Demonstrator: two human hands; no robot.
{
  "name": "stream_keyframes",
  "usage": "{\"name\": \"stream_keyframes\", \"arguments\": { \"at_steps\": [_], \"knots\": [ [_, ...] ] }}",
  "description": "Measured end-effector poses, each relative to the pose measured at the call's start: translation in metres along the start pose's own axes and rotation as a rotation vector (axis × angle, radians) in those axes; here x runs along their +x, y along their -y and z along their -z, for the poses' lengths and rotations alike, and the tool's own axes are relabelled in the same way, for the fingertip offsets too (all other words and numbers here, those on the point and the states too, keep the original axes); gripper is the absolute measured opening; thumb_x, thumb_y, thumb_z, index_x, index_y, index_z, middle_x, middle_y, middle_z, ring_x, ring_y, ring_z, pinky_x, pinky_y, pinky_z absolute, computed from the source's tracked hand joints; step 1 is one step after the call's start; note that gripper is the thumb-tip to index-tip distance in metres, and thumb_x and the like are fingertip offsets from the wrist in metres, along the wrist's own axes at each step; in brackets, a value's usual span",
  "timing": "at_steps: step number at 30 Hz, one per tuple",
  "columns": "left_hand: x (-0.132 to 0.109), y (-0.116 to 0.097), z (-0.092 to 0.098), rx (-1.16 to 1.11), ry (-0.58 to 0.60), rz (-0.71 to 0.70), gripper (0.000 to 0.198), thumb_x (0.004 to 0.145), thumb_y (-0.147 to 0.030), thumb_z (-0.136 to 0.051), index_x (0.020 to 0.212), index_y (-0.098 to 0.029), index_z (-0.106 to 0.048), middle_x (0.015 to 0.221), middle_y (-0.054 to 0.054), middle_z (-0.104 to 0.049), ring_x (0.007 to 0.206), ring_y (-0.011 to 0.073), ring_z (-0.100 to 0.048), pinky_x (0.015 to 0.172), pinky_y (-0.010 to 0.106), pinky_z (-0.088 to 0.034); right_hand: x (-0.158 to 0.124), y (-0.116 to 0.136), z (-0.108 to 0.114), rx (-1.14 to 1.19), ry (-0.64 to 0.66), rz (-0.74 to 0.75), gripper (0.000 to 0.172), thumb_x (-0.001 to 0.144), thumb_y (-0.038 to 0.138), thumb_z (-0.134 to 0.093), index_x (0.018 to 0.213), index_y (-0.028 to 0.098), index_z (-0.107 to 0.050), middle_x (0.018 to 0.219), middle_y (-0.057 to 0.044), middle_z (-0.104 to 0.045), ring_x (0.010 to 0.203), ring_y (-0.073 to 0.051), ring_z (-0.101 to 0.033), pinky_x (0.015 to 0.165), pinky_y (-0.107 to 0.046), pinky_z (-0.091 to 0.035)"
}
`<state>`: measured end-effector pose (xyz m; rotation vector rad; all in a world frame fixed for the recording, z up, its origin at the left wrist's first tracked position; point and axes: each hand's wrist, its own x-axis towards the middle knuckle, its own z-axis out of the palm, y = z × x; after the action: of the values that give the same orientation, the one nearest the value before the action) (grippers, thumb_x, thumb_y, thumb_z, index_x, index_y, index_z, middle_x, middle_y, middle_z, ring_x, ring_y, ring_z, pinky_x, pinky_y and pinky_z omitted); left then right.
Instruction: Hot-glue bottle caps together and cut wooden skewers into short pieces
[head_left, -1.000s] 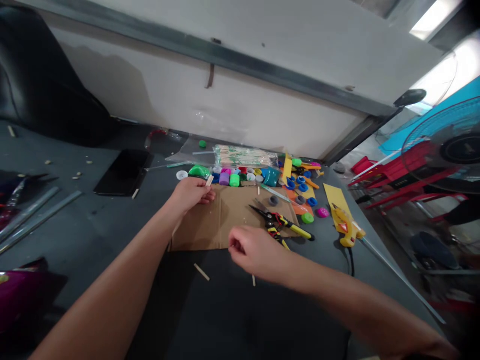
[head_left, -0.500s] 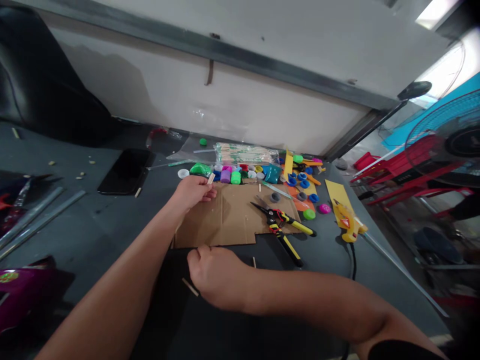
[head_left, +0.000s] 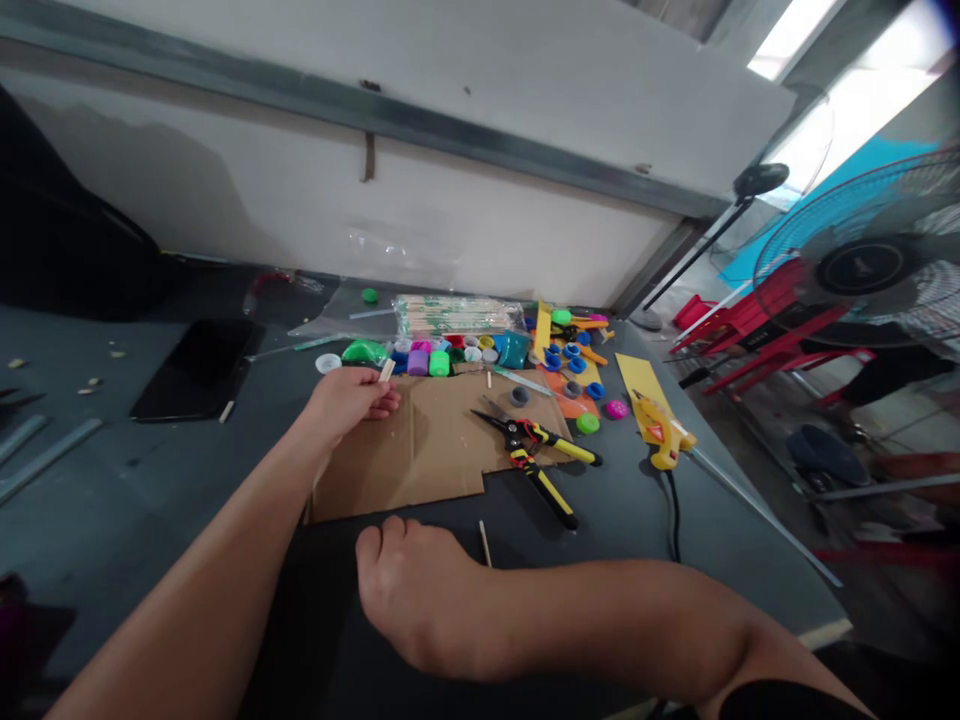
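Observation:
My left hand [head_left: 352,408] is closed at the left end of a flat brown cardboard piece [head_left: 420,440]. Short pale wooden stick pieces [head_left: 387,370] poke up between its thumb and fingers. My right hand [head_left: 420,590] is curled on the dark table just below the cardboard's front edge; its fingertips are hidden, so what it holds cannot be made out. Beside its wrist lies another short wooden stick [head_left: 484,543]. Yellow-and-black handled pruning shears [head_left: 529,450] rest with spread handles on the cardboard's right part, near a grey cap [head_left: 518,397].
Colourful bottle caps [head_left: 439,362] and a bag of wooden sticks [head_left: 465,314] line the back. A yellow glue gun [head_left: 664,435] with a black cord sits at the right. A phone [head_left: 196,370] lies left. A fan [head_left: 862,265] stands beyond the table.
The view has shifted, so the tabletop things appear further left. The stick that lay beside my right fingers is out of sight. My left hand keeps its hold on the stick pieces.

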<state>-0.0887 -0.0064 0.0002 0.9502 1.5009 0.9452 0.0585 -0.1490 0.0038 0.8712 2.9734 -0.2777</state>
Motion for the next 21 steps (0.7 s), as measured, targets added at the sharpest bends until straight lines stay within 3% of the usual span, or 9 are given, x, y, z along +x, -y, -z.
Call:
{"name": "stream_keyframes", "arguments": {
  "at_steps": [4, 8, 12, 18, 21],
  "knots": [
    [0.000, 0.001, 0.001, 0.011, -0.001, 0.006, 0.006, 0.072, -0.015, -0.066, 0.068, -0.012, -0.065, 0.065, 0.006, -0.068, 0.057, 0.0115, -0.063, 0.055, 0.020, -0.051, -0.017, -0.033, 0.019, 0.004, -0.012, 0.037, 0.028, 0.071, 0.014, -0.056, 0.098, 0.005, -0.052, 0.081, -0.014, -0.060, 0.066, -0.020, -0.056, 0.047, -0.028, -0.041],
    [0.002, 0.002, 0.002, 0.008, 0.002, 0.011, 0.005, 0.072, -0.016, -0.065, 0.069, -0.012, -0.065, 0.064, 0.005, -0.068, 0.058, 0.0118, -0.064, 0.056, 0.021, -0.051, -0.052, -0.087, 0.039, -0.020, -0.011, -0.182, 0.025, 0.080, 0.007, -0.045, 0.105, 0.011, -0.047, 0.082, -0.009, -0.063, 0.068, -0.018, -0.057, 0.058, -0.029, -0.039],
    [0.004, 0.002, 0.001, 0.006, -0.002, 0.019, 0.004, 0.072, -0.015, -0.065, 0.069, -0.012, -0.065, 0.065, 0.004, -0.068, 0.057, 0.0116, -0.063, 0.055, 0.021, -0.051, -0.071, -0.124, 0.036, -0.102, 0.038, -0.111, 0.019, 0.086, 0.011, -0.044, 0.104, 0.012, -0.050, 0.083, -0.009, -0.062, 0.075, -0.019, -0.057, 0.061, -0.029, -0.037],
    [0.005, 0.004, 0.002, 0.015, 0.005, 0.009, 0.006, 0.073, -0.016, -0.064, 0.069, -0.012, -0.065, 0.066, 0.005, -0.068, 0.058, 0.0113, -0.064, 0.056, 0.021, -0.051, -0.065, -0.139, 0.026, -0.146, -0.066, 0.003, 0.016, 0.094, 0.023, -0.044, 0.104, 0.015, -0.054, 0.086, -0.009, -0.061, 0.087, -0.021, -0.055, 0.067, -0.028, -0.040],
    [0.006, 0.005, 0.003, 0.001, 0.008, 0.010, 0.005, 0.071, -0.017, -0.066, 0.071, -0.012, -0.066, 0.066, 0.005, -0.069, 0.057, 0.0113, -0.063, 0.056, 0.021, -0.051, -0.071, -0.131, 0.028, -0.110, -0.128, -0.053, 0.017, 0.095, 0.026, -0.045, 0.101, 0.014, -0.056, 0.095, -0.011, -0.063, 0.092, -0.022, -0.055, 0.074, -0.031, -0.042]
  ]
}}
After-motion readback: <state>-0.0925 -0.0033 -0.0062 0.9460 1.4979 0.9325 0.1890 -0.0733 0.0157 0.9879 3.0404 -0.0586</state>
